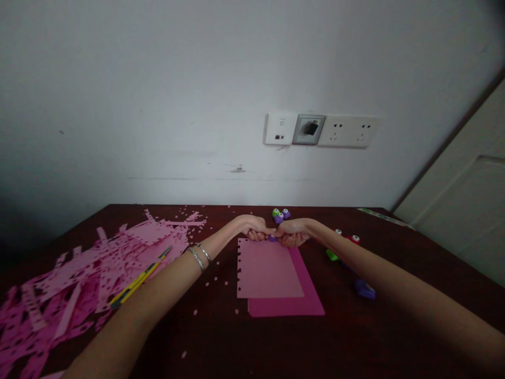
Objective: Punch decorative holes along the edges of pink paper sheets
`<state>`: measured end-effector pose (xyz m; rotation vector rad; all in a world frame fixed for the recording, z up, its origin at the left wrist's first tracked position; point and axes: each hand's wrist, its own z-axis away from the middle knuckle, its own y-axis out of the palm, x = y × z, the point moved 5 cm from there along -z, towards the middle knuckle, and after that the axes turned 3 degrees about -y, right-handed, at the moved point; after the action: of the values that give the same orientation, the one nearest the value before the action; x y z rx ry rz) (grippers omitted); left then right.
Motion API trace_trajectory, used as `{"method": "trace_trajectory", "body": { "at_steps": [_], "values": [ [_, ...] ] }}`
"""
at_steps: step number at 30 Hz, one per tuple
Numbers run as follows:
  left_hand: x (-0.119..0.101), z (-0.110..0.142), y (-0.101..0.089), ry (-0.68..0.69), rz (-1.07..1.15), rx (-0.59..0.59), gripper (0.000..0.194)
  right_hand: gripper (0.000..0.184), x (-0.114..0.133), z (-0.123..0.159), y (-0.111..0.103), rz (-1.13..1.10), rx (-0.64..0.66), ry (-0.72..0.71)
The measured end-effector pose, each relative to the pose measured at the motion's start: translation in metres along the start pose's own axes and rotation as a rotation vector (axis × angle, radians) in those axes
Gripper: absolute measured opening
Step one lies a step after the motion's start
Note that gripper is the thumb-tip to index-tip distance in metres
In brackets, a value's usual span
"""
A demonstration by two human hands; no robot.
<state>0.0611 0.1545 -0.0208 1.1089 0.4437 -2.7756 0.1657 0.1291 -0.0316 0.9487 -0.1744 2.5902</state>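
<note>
At the far edge of a light pink sheet (268, 271), a small purple craft punch (272, 238) shows between my hands. My left hand (255, 228) is closed around its left side, fingers curled and thumb reaching across the top. From the right, my right hand (294, 232) grips the same punch, its fingers folded under. Most of the punch is hidden by the fingers. Punched notches run down the sheet's left edge. Underneath lies a darker pink stack of paper (310, 295), sticking out at the right and near sides.
A heap of punched pink strips (90, 268) covers the table's left, with a yellow utility knife (140, 279) on it. More punches stand behind my hands (281, 215) and by my right forearm, including a purple one (364, 289). A ruler (384, 217) lies far right. Wall sockets (347, 131) are above.
</note>
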Motion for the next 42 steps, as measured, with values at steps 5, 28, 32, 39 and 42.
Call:
{"method": "trace_trajectory", "body": {
  "at_steps": [5, 28, 32, 39, 42],
  "values": [
    [0.002, 0.005, 0.002, 0.046, 0.032, -0.043, 0.049, 0.05, -0.003, 0.002, 0.003, -0.076, -0.001, 0.125],
    [0.006, 0.06, 0.122, 0.087, -0.886, -0.729, 0.078, 0.034, 0.003, 0.04, 0.01, 0.648, -1.048, -0.593],
    [0.005, 0.061, 0.122, 0.078, -0.848, -0.699, 0.079, 0.024, 0.002, 0.039, 0.009, 0.696, -1.06, -0.589],
    [0.007, 0.06, 0.123, 0.096, -0.814, -0.695, 0.08, 0.028, 0.0, 0.033, 0.009, 0.772, -1.055, -0.644],
    [0.01, 0.057, 0.122, 0.105, -0.826, -0.702, 0.08, 0.025, -0.002, 0.032, 0.007, 0.768, -1.071, -0.665]
  ]
}}
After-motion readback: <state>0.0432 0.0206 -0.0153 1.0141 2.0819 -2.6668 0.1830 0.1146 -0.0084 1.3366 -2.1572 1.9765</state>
